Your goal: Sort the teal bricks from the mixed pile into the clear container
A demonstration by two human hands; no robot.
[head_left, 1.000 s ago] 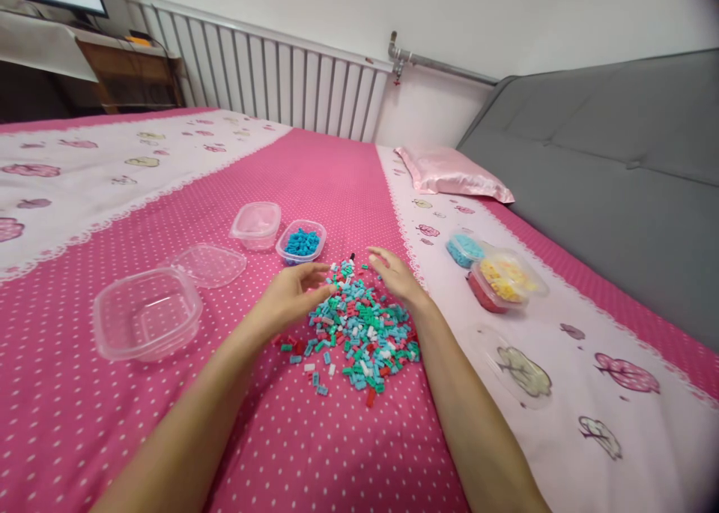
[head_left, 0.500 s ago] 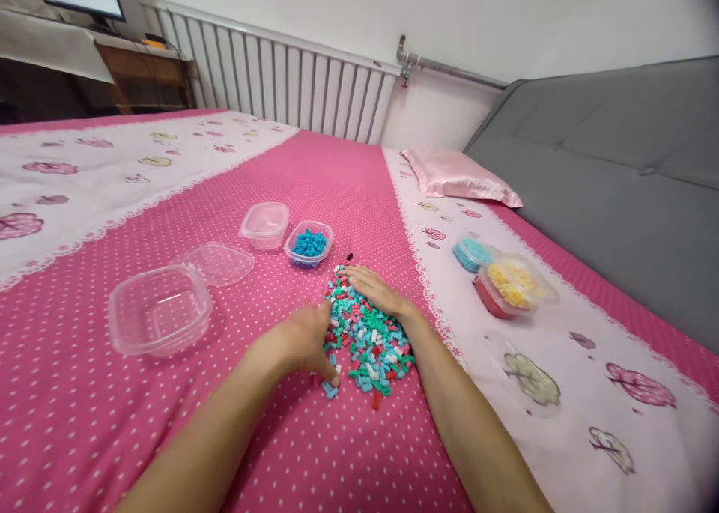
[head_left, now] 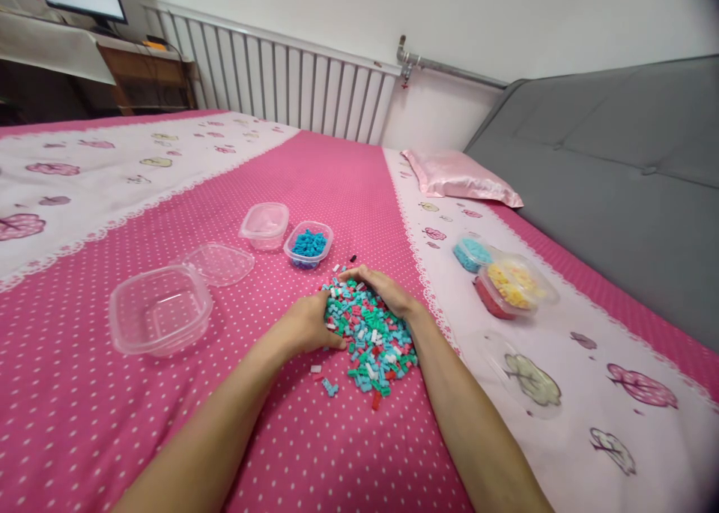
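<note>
A heap of small toy bricks [head_left: 374, 337] in green, light blue, red and white lies on the pink dotted bedcover. My left hand [head_left: 308, 324] rests along the heap's left side, its thumb apart and its other fingertips hidden among the bricks. At the far right side, my right hand [head_left: 385, 288] curves around the heap with fingers stretched out. Neither hand grips a brick that I can see. A few stray bricks [head_left: 330, 387] lie near my left wrist, and a black brick [head_left: 353, 258] sits beyond the heap.
Blue bricks fill a small clear tub [head_left: 308, 245]. Left of it stand another tub [head_left: 265, 225], a lid [head_left: 220, 264] and a larger container [head_left: 160, 311]. On the right are a tub of light blue bricks [head_left: 472, 253] and stacked tubs with yellow bricks [head_left: 514, 284].
My left hand has drawn closer in against the heap, leaving a few bricks behind on the cover. My right hand has curved inward slightly, and the heap's far end is more bunched.
</note>
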